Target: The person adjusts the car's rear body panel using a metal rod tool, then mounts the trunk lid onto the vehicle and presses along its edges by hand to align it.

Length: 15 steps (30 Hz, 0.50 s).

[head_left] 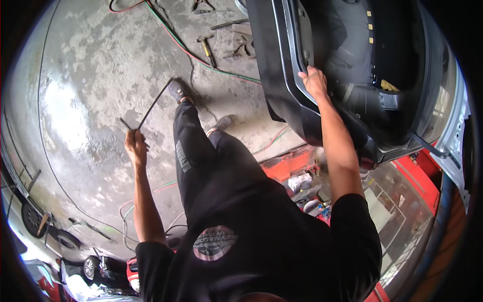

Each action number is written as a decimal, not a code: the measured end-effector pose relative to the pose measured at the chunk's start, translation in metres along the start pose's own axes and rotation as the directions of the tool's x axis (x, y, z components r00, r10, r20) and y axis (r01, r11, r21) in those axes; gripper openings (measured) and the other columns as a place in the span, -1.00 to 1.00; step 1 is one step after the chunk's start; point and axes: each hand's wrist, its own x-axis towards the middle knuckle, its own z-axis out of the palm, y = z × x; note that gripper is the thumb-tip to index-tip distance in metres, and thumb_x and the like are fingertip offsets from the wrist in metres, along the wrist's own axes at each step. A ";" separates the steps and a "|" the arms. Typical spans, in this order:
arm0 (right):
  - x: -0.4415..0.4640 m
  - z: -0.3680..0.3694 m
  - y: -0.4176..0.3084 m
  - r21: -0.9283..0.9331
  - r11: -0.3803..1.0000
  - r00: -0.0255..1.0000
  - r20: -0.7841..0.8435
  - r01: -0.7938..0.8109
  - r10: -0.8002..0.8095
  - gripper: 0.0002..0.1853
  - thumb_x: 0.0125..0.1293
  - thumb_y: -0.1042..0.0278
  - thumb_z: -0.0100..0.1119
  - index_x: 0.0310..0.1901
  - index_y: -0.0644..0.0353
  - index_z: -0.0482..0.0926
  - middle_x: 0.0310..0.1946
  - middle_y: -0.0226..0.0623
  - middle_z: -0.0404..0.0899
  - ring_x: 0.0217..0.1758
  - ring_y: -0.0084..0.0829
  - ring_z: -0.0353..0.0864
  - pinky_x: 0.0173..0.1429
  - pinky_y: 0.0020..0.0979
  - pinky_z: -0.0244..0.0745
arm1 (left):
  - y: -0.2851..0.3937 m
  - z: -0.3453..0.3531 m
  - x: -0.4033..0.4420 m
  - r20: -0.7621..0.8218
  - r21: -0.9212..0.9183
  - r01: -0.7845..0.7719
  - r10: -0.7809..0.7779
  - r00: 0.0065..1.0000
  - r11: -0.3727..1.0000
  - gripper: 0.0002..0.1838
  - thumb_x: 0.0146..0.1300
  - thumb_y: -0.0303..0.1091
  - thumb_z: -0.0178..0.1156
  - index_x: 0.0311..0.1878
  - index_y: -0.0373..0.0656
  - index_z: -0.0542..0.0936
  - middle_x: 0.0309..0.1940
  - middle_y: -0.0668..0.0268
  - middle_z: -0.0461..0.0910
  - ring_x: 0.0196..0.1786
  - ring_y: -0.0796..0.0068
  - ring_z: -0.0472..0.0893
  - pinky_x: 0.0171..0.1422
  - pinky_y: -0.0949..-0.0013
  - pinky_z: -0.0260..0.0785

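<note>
My left hand [135, 144] is closed round a thin dark bent rod [154, 104], whose long arm reaches up and right towards my shoe. A shorter dark piece also sticks out of the fist. On the right, my right hand [315, 82] rests on the inner edge of a dark car's opening [297, 60]; its fingers lie over the rim, with the thumb towards the outer side. The car's interior past the rim is dark, with small yellowish squares [370, 27] in a row.
A hammer [207, 52] with a yellow handle and other tools [241, 48] lie on the concrete floor [100, 60]. Red and green hoses [176, 40] cross it. A red tool cabinet [289, 163] stands below the car. Wheels [32, 217] show at lower left.
</note>
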 end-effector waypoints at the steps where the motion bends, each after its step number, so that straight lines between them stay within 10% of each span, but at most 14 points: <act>1: -0.004 0.002 0.000 0.067 0.996 0.994 -0.102 0.053 -0.046 -0.65 0.32 0.09 0.25 -0.30 0.31 0.57 -0.25 0.19 0.63 -0.12 0.27 0.59 -0.03 0.11 0.48 | -0.020 -0.007 0.004 -0.022 0.007 0.007 -0.006 1.000 1.000 -0.78 0.44 -0.32 0.07 -0.31 -0.24 0.52 -0.58 0.36 0.48 -0.64 0.64 0.40 -0.60 0.43 0.26; 5: 0.008 0.000 -0.006 0.007 0.994 0.994 0.036 -0.107 0.107 -0.66 0.34 0.10 0.22 -0.16 0.27 0.61 -0.17 0.17 0.64 -0.05 0.23 0.60 0.04 0.09 0.49 | -0.076 -0.024 0.006 -0.114 -0.008 0.092 -0.093 0.989 0.996 -0.74 0.44 -0.34 0.07 -0.39 -0.26 0.46 -0.62 0.32 0.47 -0.65 0.62 0.40 -0.62 0.40 0.23; 9: 0.042 -0.017 -0.062 0.162 0.981 0.937 -0.311 -0.110 0.157 -0.43 0.34 -0.10 0.20 0.20 0.16 0.53 0.05 0.09 0.60 0.07 0.17 0.60 0.12 0.07 0.51 | -0.107 -0.039 0.000 -0.113 -0.124 0.292 -0.305 0.946 0.948 -0.72 0.43 -0.33 0.06 -0.42 -0.26 0.44 -0.63 0.27 0.49 -0.73 0.55 0.39 -0.69 0.39 0.21; 15: 0.124 -0.041 -0.090 0.027 0.976 0.949 -0.227 -0.218 0.218 -0.60 0.31 0.06 0.29 -0.04 0.22 0.51 -0.13 -0.01 0.66 -0.03 0.10 0.66 0.02 0.04 0.54 | -0.112 -0.057 0.004 -0.139 -0.252 0.367 -0.409 0.902 0.895 -0.74 0.43 -0.29 0.07 -0.39 -0.21 0.41 -0.64 0.28 0.45 -0.77 0.54 0.36 -0.76 0.41 0.22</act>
